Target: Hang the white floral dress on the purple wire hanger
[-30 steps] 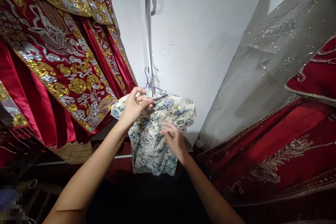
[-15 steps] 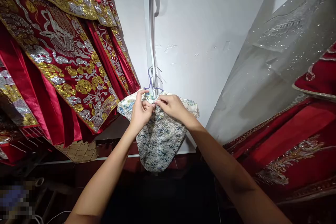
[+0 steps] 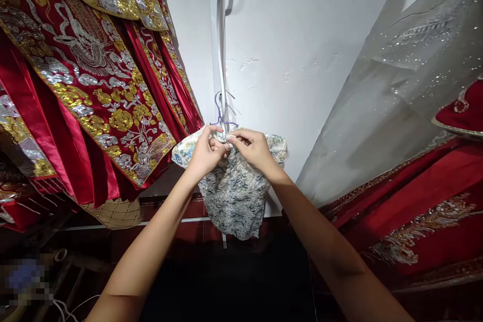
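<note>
A short-sleeved shirt [image 3: 236, 201] with a blue-green floral print on white hangs in front of me on a purple wire hanger [image 3: 219, 110]. Both my hands meet at the top middle of its neckline. My left hand [image 3: 207, 151] pinches the collar edge between thumb and fingers. Close beside it, my right hand [image 3: 251, 148] pinches the same collar edge, its fingertips almost touching the left ones. Whatever small fastening lies between the fingertips is too small to make out. The hanger's hook sits by a pale vertical strip [image 3: 220, 50] on the wall.
Red garments with gold and silver embroidery [image 3: 121, 121] hang on the left. To the right hang a sparkly grey-white sheer cloth [image 3: 362, 121] and a red beaded garment [image 3: 415, 211]. Behind the shirt is a white wall [image 3: 287, 30]. A white cable [image 3: 81, 307] lies at lower left.
The view has shifted slightly, with shirt and hands a little further right. The shirt's lower hem has swung and now looks more uneven. Both hands keep their pinch at the collar.
</note>
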Action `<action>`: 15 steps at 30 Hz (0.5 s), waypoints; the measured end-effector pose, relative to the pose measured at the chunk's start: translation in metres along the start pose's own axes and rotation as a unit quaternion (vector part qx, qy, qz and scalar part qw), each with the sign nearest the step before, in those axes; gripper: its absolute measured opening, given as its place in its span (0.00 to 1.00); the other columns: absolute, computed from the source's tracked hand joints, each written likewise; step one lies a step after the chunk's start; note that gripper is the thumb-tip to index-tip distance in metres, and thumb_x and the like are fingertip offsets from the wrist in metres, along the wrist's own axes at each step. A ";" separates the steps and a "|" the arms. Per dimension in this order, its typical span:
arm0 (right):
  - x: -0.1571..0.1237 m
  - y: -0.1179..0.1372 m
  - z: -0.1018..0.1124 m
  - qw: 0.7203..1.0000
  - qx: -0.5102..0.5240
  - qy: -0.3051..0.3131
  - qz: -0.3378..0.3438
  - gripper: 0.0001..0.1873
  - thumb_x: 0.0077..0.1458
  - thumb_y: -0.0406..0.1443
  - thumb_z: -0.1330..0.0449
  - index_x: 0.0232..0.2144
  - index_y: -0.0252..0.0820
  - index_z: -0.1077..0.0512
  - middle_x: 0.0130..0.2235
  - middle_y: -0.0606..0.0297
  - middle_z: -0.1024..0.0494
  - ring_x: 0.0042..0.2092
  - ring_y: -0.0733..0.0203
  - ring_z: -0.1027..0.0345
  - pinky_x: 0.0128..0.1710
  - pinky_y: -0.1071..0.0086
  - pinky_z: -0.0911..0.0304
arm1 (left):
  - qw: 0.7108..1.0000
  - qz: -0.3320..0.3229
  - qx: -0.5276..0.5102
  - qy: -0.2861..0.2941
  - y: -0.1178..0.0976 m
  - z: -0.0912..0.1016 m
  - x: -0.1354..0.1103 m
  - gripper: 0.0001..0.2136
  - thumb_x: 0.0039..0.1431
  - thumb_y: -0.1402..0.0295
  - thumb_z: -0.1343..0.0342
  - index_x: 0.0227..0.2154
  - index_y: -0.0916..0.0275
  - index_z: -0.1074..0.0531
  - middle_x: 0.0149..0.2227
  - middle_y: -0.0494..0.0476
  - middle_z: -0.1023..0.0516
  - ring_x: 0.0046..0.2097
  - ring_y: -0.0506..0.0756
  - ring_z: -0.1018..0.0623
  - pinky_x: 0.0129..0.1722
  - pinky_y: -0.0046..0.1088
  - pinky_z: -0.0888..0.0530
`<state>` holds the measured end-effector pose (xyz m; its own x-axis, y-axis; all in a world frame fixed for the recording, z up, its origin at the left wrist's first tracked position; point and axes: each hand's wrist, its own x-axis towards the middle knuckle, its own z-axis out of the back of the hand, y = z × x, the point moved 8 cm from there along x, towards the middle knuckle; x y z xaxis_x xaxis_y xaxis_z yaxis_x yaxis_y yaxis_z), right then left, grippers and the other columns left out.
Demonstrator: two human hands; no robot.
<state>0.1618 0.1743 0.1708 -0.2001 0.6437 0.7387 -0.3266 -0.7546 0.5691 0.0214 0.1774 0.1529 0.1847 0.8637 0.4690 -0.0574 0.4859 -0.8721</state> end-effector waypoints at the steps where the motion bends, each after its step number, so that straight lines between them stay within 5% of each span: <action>1: -0.001 0.001 -0.001 1.000 0.014 -0.001 -0.007 0.12 0.60 0.43 0.40 0.38 0.43 0.21 0.34 0.62 0.21 0.32 0.59 0.33 0.32 0.66 0.40 | 1.000 0.005 -0.001 0.001 0.002 -0.001 0.001 0.19 0.53 0.69 0.39 0.46 0.57 0.38 0.21 0.44 0.30 0.25 0.51 0.24 0.25 0.22 0.31; 6: 0.005 0.001 0.009 0.992 0.110 -0.041 -0.043 0.15 0.58 0.49 0.40 0.35 0.44 0.24 0.33 0.62 0.23 0.33 0.60 0.33 0.31 0.67 0.38 | 0.994 -0.003 0.108 0.002 0.021 -0.009 -0.009 0.20 0.53 0.72 0.41 0.49 0.56 0.36 0.22 0.44 0.32 0.24 0.52 0.26 0.25 0.24 0.33; 10: 0.011 -0.011 0.054 0.970 0.162 -0.165 -0.080 0.16 0.57 0.51 0.39 0.36 0.46 0.27 0.30 0.65 0.29 0.28 0.63 0.40 0.26 0.68 0.43 | 0.981 0.024 0.183 0.057 0.054 -0.024 -0.037 0.22 0.53 0.72 0.43 0.52 0.56 0.35 0.22 0.45 0.30 0.26 0.53 0.25 0.28 0.26 0.32; 15: -0.013 -0.025 0.107 0.953 0.204 -0.183 -0.130 0.14 0.53 0.49 0.36 0.31 0.47 0.28 0.25 0.67 0.38 0.27 0.62 0.45 0.28 0.67 0.44 | 0.972 0.048 0.221 0.070 0.065 -0.008 -0.053 0.22 0.55 0.62 0.40 0.53 0.57 0.34 0.26 0.49 0.25 0.29 0.55 0.24 0.30 0.28 0.31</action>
<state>0.2717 0.1713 0.1853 0.1987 0.7849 0.5870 0.0796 -0.6098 0.7885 0.0153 0.1623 0.0701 0.2871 0.8958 0.3392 -0.4901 0.4416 -0.7516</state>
